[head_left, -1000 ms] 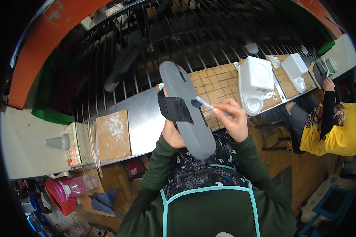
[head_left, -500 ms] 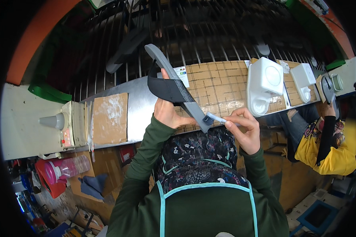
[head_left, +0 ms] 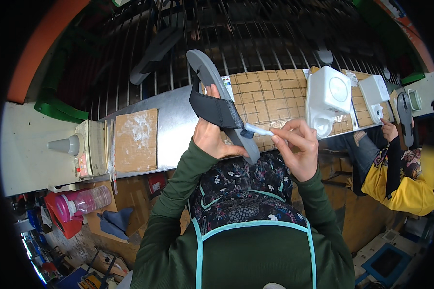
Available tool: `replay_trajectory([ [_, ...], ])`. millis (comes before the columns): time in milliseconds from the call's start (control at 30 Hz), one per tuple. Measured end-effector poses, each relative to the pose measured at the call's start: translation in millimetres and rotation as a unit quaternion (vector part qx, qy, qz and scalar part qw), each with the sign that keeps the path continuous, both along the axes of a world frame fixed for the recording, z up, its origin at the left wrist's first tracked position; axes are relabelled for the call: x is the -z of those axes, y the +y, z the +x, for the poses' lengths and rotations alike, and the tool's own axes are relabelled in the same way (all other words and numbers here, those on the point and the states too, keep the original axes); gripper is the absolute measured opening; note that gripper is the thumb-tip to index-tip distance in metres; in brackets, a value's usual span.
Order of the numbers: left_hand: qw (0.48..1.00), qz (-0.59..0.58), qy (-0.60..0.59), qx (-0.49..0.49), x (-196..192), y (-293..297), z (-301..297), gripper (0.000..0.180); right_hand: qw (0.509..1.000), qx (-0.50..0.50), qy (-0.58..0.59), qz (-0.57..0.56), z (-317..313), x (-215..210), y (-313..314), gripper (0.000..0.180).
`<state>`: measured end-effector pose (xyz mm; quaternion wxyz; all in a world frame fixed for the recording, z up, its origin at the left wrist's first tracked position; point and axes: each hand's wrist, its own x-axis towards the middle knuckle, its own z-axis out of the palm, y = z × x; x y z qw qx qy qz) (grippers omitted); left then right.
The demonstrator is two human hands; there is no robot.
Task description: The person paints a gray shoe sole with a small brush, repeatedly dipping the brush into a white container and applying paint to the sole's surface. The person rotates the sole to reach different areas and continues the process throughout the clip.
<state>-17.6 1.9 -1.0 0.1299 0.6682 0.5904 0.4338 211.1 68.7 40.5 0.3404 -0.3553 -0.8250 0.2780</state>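
Note:
My left hand (head_left: 210, 139) holds a grey sandal (head_left: 247, 143) up and tilted over the front edge of the bench. Its fingers pass under the wide black strap (head_left: 216, 110), and its thumb lies along the sole near the lower end. In my right hand (head_left: 299, 148), a slim pale-blue brush (head_left: 259, 130) is pinched between thumb and fingers. The brush's head meets the sandal beside the strap's lower edge, where a dark patch shows; its bristles are hard to make out.
White glue-pot-like containers (head_left: 328, 91) stand on taped cardboard (head_left: 267, 96) to the right. Beyond is a rack of metal rods (head_left: 171, 72) carrying another sandal (head_left: 155, 53). At left lies a stained cardboard sheet (head_left: 136, 139). A co-worker in yellow (head_left: 395, 188) reaches toward the farther container.
My left hand and the sandal have shifted slightly right. The brush has moved up the sole to the strap's edge. The co-worker's hand has moved from a sandal to the white container.

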Motion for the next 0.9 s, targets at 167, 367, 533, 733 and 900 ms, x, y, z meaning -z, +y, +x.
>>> replay_trajectory([
  [167,1.0,0.005,0.002,0.008,0.4,1.3,-0.1,0.163,0.997,0.003,-0.014,0.081,-4.4,-2.5,3.4,0.02],
  [367,1.0,-0.017,-0.005,0.017,2.0,1.1,-1.2,0.163,0.993,0.011,-0.027,0.114,-5.6,-2.6,4.5,0.02],
  [533,1.0,0.001,0.009,0.029,1.5,3.7,-3.2,0.163,0.993,-0.017,-0.008,0.116,-3.8,-4.7,11.5,0.02],
  [733,0.999,0.013,0.016,0.024,-1.1,4.1,-6.5,0.163,0.992,-0.052,-0.043,0.106,3.9,-8.6,15.3,0.02],
  [900,0.999,0.006,0.03,0.03,-0.6,6.2,-9.1,0.163,0.992,-0.067,-0.021,0.103,4.8,-7.9,18.6,0.019],
])
